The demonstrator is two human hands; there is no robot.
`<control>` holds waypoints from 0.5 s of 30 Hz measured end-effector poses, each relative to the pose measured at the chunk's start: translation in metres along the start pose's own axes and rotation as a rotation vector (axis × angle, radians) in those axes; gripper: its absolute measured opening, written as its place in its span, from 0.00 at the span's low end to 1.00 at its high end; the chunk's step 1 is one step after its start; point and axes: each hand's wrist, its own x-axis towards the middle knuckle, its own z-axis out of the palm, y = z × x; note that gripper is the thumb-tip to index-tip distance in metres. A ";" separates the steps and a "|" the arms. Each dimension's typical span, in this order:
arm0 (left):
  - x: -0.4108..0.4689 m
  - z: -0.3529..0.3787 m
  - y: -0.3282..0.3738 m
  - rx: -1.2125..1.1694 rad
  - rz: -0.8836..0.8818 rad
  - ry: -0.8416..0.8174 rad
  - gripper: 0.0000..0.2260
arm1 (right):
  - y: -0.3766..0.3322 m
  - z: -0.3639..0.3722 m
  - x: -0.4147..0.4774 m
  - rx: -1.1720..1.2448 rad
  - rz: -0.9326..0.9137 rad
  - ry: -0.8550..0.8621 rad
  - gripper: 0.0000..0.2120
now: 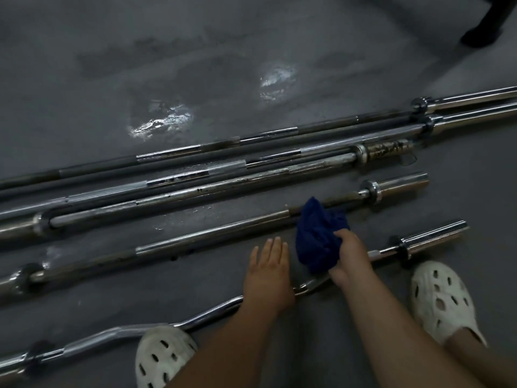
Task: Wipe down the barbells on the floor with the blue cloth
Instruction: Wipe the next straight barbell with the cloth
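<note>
The right hand (351, 256) grips the bunched blue cloth (319, 239) beside the curved barbell (195, 317), probably to rub it. The left hand (268, 264) is spread flat, maybe for balance.

Wet grey floor (212, 37), white clogs (442, 301)

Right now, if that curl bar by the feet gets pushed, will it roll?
Probably not far: the EZ curl bar has kinks in its shaft that should stop rolling. Looks solid steel, so likely heavy. Its chrome shines, so maybe slick to grip.
</note>
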 end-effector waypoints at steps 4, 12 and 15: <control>-0.025 -0.011 -0.007 -0.044 -0.057 0.022 0.40 | 0.002 -0.002 -0.042 0.052 0.031 -0.001 0.19; -0.076 -0.073 -0.031 -0.160 -0.201 0.164 0.32 | -0.045 0.010 -0.146 0.200 -0.004 -0.280 0.09; -0.102 -0.107 -0.048 -0.125 -0.215 0.168 0.27 | -0.055 0.010 -0.174 0.241 -0.051 -0.307 0.13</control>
